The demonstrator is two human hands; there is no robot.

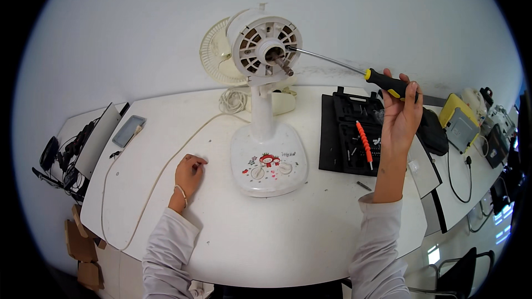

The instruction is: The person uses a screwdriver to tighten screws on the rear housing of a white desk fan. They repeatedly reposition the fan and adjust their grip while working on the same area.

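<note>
A white desk fan stands upright on the table, its motor housing facing me with the metal shaft bare. My right hand is raised and closed round the black-and-yellow handle of a long screwdriver. The screwdriver's shank slants left, and its tip meets the slotted front of the housing, right of the shaft. Left of the fan base, my left hand rests on the table with its fingers curled in and nothing visible in them.
An open black tool case lies right of the fan, with an orange-red flexible shaft across it. Cream fan parts and a coiled cord lie behind the fan. At the left is a grey tray; at the far right, a yellow case.
</note>
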